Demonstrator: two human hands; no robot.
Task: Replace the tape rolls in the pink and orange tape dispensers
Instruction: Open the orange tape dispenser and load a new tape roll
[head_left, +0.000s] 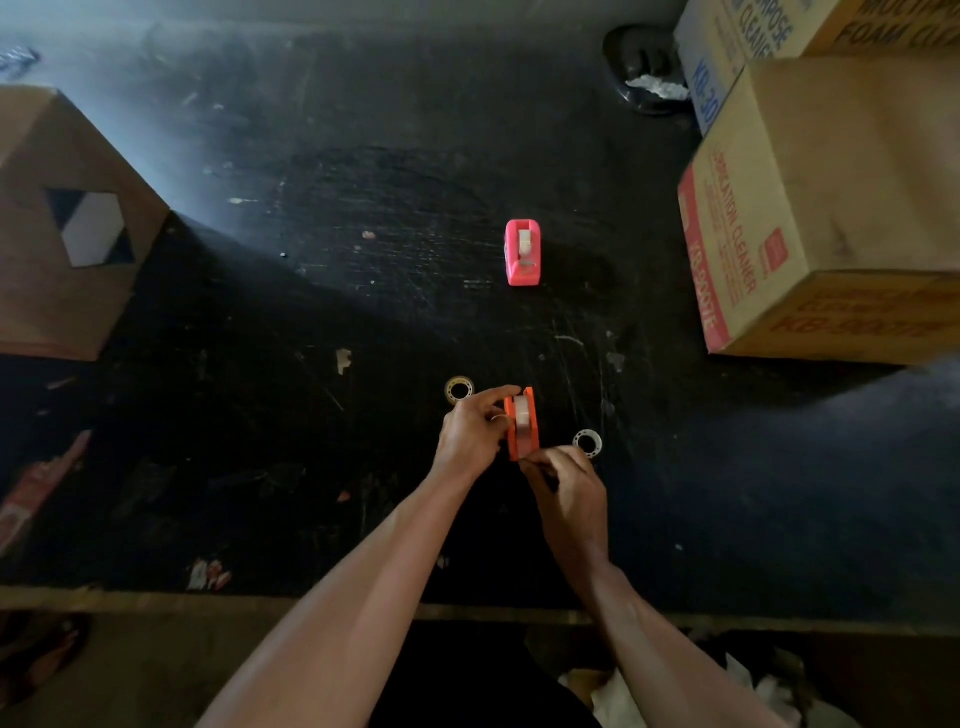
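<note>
The orange tape dispenser (522, 423) stands on the black table near me, with a clear tape roll (523, 414) seated in it. My left hand (472, 434) grips its left side, fingers curled over the top. My right hand (566, 480) pinches at the dispenser's near end; what lies between those fingertips is hidden. The pink dispenser (524, 253) stands alone farther back, a roll in it. A yellowish tape ring (459, 389) lies flat left of the orange one. A white ring (588, 442) lies flat to its right.
A cardboard box (67, 223) sits at the left edge. Stacked cartons (831, 197) fill the right back. A dark dish with crumpled paper (647, 78) sits at the back. Paper scraps dot the scratched table (311, 312); its front edge runs below my forearms.
</note>
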